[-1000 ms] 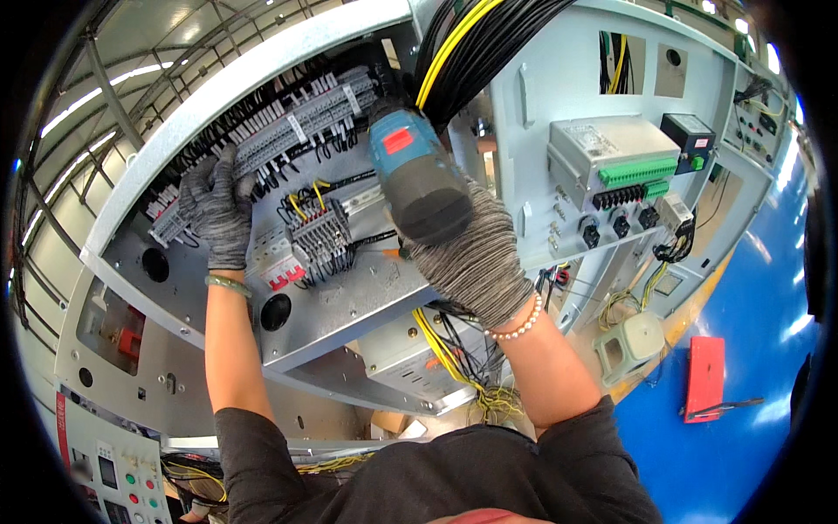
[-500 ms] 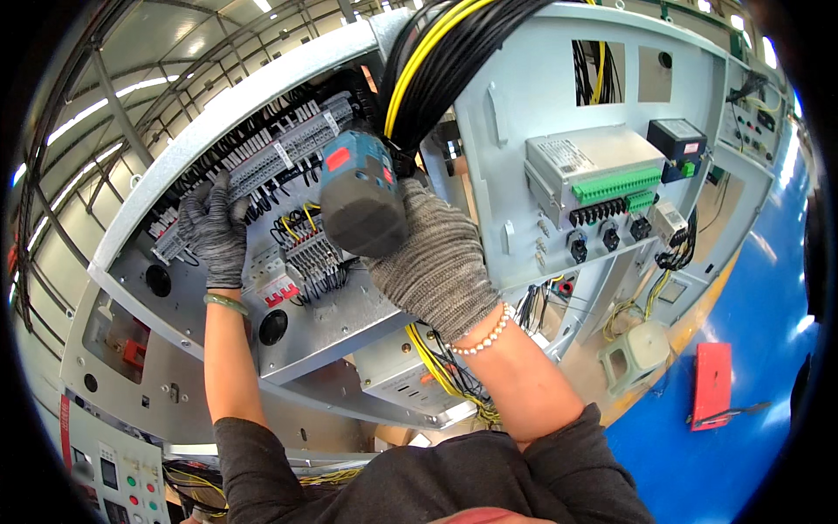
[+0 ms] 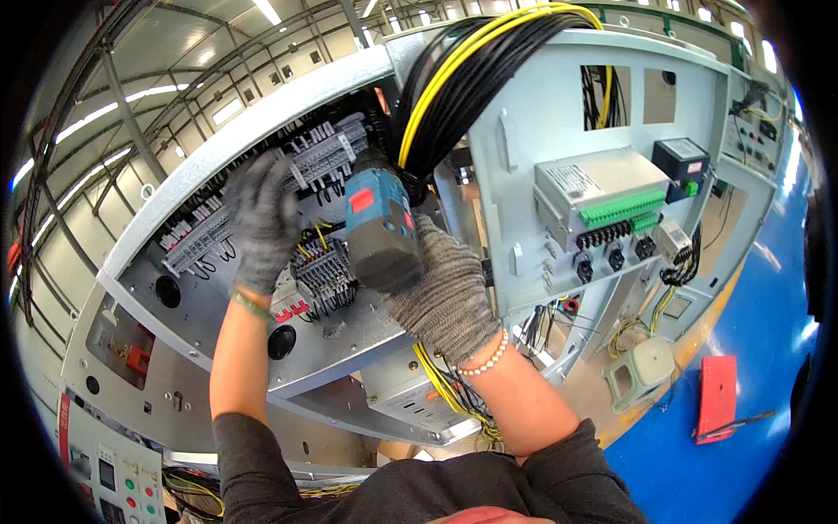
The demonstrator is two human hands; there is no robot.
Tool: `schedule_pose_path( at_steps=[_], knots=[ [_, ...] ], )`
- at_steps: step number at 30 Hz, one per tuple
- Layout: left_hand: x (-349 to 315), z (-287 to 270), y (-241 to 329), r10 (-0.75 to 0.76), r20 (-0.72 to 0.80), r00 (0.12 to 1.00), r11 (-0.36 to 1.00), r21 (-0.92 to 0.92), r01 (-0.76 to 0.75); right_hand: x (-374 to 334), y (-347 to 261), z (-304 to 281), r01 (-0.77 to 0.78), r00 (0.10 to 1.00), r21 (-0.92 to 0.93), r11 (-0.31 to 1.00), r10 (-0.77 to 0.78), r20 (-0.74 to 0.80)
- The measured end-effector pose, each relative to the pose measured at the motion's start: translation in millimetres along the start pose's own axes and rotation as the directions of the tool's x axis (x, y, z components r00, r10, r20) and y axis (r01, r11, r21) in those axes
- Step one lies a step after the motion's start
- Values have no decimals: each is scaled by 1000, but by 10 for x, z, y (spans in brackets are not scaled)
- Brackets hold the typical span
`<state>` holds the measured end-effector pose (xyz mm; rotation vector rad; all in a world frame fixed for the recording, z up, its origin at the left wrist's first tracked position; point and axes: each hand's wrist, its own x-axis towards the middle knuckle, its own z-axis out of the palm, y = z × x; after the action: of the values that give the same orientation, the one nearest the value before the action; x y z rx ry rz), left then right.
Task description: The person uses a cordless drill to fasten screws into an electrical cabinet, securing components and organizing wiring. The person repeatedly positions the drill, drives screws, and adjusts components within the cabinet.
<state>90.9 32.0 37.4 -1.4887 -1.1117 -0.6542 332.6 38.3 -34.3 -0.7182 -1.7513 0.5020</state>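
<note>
My right hand [image 3: 449,301], in a grey striped knit glove, is wrapped round a blue and black cordless drill [image 3: 380,231]. The drill's front end points into the cabinet and is partly hidden behind its body. My left hand [image 3: 264,214], gloved alike, is in front of a long grey terminal strip [image 3: 327,155]. Motion smears its fingers, so whether they hold anything cannot be made out. Short black wires run along the strip. Below the drill sits a smaller terminal block [image 3: 323,275] with yellow and black wires, beside red-tipped breakers [image 3: 291,310].
A thick bundle of black and yellow cables [image 3: 445,96] hangs over the cabinet frame [image 3: 253,109]. To the right, the open door panel [image 3: 515,218] carries a grey module [image 3: 598,188] with green connectors. A pale stool [image 3: 642,371] and a red board [image 3: 717,393] stand on the floor.
My left hand has come away from the left part of the terminal strip and moved right, toward the drill. In the picture, cabinet, drill and right hand sit slightly lower and further right.
</note>
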Motion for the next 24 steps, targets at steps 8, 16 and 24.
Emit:
schedule_pose_path(
  at_steps=[8,16,24],
  knots=[
    [800,647,283,108,494,863,982,80,-168,-40,209,149,-45,991,188,981,20,131],
    [830,567,211,168,503,848,983,-145,-108,-92,318,274,-53,994,342,938,17,108],
    [790,670,245,127,547,828,983,42,-179,-46,269,249,38,994,300,953,-68,89]
  ],
)
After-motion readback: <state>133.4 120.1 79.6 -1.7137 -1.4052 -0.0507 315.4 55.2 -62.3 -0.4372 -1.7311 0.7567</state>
